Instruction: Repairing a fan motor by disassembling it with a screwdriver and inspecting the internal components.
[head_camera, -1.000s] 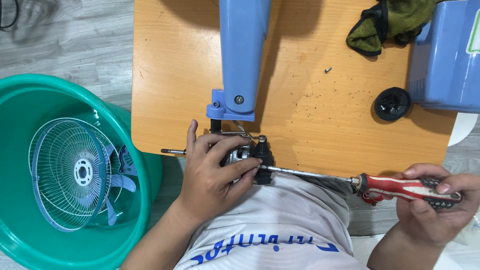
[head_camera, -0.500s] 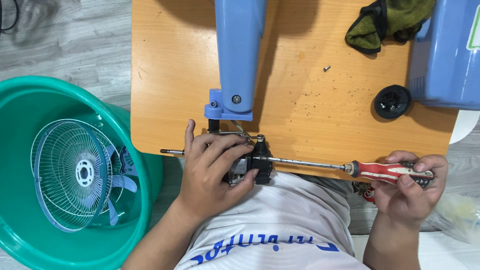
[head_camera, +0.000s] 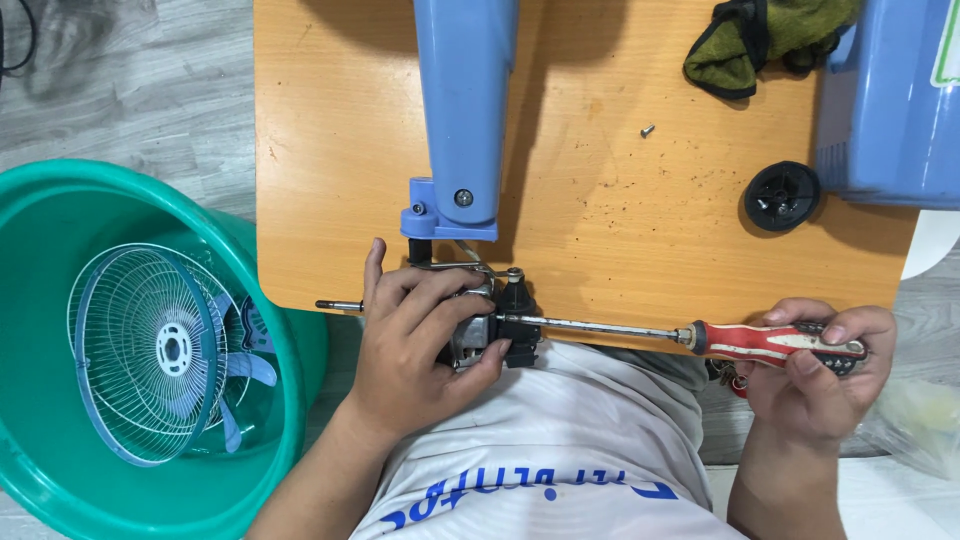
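Bracing motor (head_camera: 490, 335) at table's (head_camera: 330, 200) near edge, left hand (head_camera: 420, 360) clamps it steady; right hand (head_camera: 815, 375) grips screwdriver (head_camera: 770, 342), tip in housing.

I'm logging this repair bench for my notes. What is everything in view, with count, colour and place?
table: one, orange wood, centre
fan stand column: one, light blue, lying on the table, top centre
fan motor: one, dark metal, at the table's near edge, below the column
screwdriver: one, red and black handle, long steel shaft reaching the motor
loose screw: one, silver, on the table
round knob: one, black, table right
cloth: one, green and black, top right
plastic housing: one, light blue, right edge
basin: one, green, on the floor left
fan grille: one, white wire, inside the basin
left hand: grips the motor
right hand: grips the screwdriver handle
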